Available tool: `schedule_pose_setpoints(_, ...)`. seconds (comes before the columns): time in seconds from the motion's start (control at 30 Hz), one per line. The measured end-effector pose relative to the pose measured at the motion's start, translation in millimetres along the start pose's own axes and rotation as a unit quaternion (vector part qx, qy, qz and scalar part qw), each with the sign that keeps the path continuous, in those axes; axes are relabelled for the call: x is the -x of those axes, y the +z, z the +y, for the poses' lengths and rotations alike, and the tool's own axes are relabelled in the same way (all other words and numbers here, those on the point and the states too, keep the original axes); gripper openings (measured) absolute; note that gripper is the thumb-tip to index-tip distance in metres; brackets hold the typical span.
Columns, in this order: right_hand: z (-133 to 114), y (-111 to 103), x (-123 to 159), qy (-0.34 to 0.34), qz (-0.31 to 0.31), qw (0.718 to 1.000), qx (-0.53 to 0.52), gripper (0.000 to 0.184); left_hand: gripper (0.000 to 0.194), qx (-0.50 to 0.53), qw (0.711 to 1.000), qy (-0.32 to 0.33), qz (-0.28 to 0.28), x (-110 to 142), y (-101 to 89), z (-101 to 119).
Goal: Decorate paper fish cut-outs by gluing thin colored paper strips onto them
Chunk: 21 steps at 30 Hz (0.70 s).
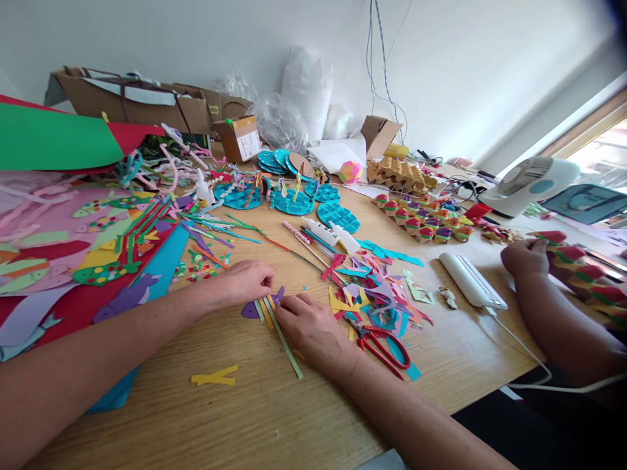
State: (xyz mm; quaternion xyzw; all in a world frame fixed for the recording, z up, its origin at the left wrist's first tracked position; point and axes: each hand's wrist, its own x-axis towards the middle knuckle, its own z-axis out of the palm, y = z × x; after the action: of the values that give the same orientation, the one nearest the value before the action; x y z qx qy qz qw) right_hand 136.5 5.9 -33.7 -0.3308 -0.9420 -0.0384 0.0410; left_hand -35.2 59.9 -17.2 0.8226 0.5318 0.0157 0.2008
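A purple paper fish (249,311) lies on the wooden table between my two hands, crossed by narrow yellow and pale green paper strips. At the strips' upper ends, my left hand (249,282) is closed, its fingertips pinching a yellow paper strip (266,313). My right hand (313,329) has its fingers curled over the fish's tail side, closed on a long light green paper strip (290,349) that runs toward me. The fingertips of both hands are partly hidden. Short yellow strips (214,376) lie crossed nearer to me.
Red-handled scissors (385,349) and a heap of paper scraps (379,294) lie right of my hands. White glue bottles (321,232) sit behind. Paper fish on coloured sheets (105,274) fill the left. At right, another person's hand (526,258) touches a painted egg carton (578,264), near a white power bank (473,281).
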Motion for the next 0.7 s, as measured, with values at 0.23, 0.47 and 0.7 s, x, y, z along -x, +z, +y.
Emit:
schedule_pose_setpoints(0.23, 0.4, 0.7, 0.5, -0.007, -0.004, 1.0, -0.005, 0.01, 0.011, -0.002, 1.0, -0.008, -0.002, -0.4, -0.4, 4.0)
schedule_pose_setpoints(0.47, 0.1, -0.7, 2.3, -0.014, -0.005, 1.0, 0.001, 0.012, 0.014, -0.003, 1.0, -0.011, -0.006, -0.1, -0.2, 5.2)
schedule_pose_setpoints(0.7, 6.3, -10.1, 5.2, -0.024, -0.014, 0.994, -0.11, 0.015, 0.018, -0.012, 1.0, -0.002, -0.024, -5.6, -5.8, -0.5)
